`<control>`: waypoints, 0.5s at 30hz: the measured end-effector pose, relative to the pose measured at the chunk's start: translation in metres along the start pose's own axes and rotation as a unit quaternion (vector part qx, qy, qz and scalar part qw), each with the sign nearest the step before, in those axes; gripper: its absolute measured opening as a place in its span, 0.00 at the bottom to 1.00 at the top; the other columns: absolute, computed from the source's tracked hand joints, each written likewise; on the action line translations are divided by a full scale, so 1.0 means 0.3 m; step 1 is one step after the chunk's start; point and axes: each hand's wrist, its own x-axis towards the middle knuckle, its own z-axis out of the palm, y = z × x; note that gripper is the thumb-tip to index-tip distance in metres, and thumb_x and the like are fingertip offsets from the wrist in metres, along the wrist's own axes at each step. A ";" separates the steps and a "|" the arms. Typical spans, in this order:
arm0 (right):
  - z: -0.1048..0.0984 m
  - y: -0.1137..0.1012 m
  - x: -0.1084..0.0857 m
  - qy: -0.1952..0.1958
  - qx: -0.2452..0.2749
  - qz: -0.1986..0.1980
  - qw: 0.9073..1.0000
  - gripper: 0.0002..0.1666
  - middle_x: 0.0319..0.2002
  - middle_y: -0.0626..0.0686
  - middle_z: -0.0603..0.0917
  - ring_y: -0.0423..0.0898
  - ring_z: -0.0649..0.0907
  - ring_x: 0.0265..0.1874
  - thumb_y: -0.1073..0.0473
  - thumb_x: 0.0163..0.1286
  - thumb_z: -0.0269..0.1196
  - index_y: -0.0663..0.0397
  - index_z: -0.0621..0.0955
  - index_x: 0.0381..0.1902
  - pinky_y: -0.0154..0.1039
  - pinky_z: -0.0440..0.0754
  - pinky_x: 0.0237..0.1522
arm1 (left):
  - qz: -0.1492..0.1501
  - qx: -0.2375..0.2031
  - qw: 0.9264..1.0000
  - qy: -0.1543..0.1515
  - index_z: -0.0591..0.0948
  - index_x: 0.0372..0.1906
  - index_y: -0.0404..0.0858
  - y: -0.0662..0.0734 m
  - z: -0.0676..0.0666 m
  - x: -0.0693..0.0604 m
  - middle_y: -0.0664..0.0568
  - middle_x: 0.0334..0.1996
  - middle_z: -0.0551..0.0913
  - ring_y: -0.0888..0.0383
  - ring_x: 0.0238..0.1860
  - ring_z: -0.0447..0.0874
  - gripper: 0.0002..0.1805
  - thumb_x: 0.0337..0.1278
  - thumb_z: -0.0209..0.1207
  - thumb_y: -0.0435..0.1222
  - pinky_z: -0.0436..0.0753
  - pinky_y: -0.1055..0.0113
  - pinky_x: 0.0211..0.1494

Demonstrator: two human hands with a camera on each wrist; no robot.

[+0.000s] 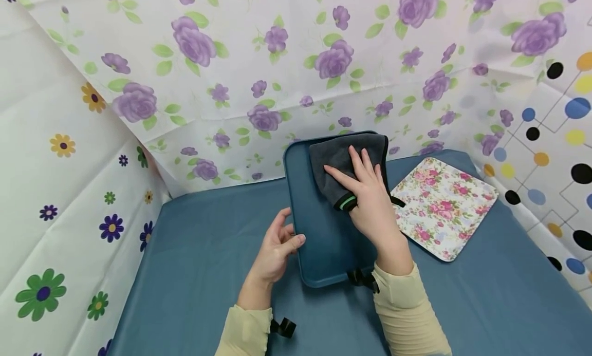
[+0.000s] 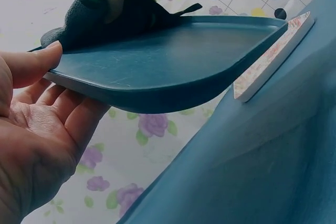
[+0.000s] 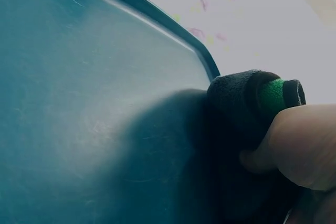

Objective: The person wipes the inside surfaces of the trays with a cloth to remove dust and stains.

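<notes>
My left hand (image 1: 276,248) holds a blue rectangular tray (image 1: 307,227) by its left edge. In the left wrist view the thumb (image 2: 39,62) lies over the rim and the fingers are underneath. The tray is lifted and tilted, with its inside facing up. My right hand (image 1: 372,207) presses a dark grey cloth (image 1: 330,158) against the upper right of the tray, with spread, fairly straight fingers. The cloth has black trim and a green edge (image 3: 272,97), bunched beside the right thumb (image 3: 262,156). The right palm is hidden.
A white board with pink flowers (image 1: 444,207) lies to the right of the tray on the blue table covering (image 1: 217,253). A purple-flowered sheet (image 1: 259,63) hangs at the back, with patterned sheets at both sides. Each wrist carries a black strap mount (image 1: 283,327).
</notes>
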 end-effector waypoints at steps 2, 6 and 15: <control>0.002 -0.001 -0.003 0.005 0.001 -0.008 1.000 0.62 0.87 0.55 0.52 0.57 0.44 0.86 0.94 0.54 0.51 0.36 0.78 0.77 0.69 0.42 0.81 | 0.003 -0.001 1.000 -0.003 0.64 0.74 0.36 0.000 0.000 -0.001 0.52 0.47 0.88 0.61 0.34 0.83 0.30 0.73 0.58 0.23 0.79 0.69 0.36; 0.009 -0.005 -0.004 0.021 0.007 -0.022 1.000 0.60 0.86 0.56 0.53 0.58 0.46 0.86 0.94 0.57 0.52 0.36 0.79 0.76 0.70 0.43 0.80 | 0.011 -0.003 1.000 -0.010 0.64 0.74 0.37 0.004 0.000 -0.003 0.51 0.48 0.88 0.60 0.36 0.84 0.29 0.74 0.58 0.23 0.81 0.69 0.37; 0.018 -0.016 0.001 0.028 0.024 -0.046 0.998 0.52 0.86 0.56 0.55 0.57 0.47 0.86 0.89 0.64 0.58 0.36 0.80 0.75 0.69 0.44 0.81 | 0.020 -0.002 1.000 -0.016 0.65 0.72 0.39 0.021 0.002 0.004 0.51 0.50 0.88 0.60 0.36 0.85 0.28 0.74 0.58 0.23 0.81 0.69 0.37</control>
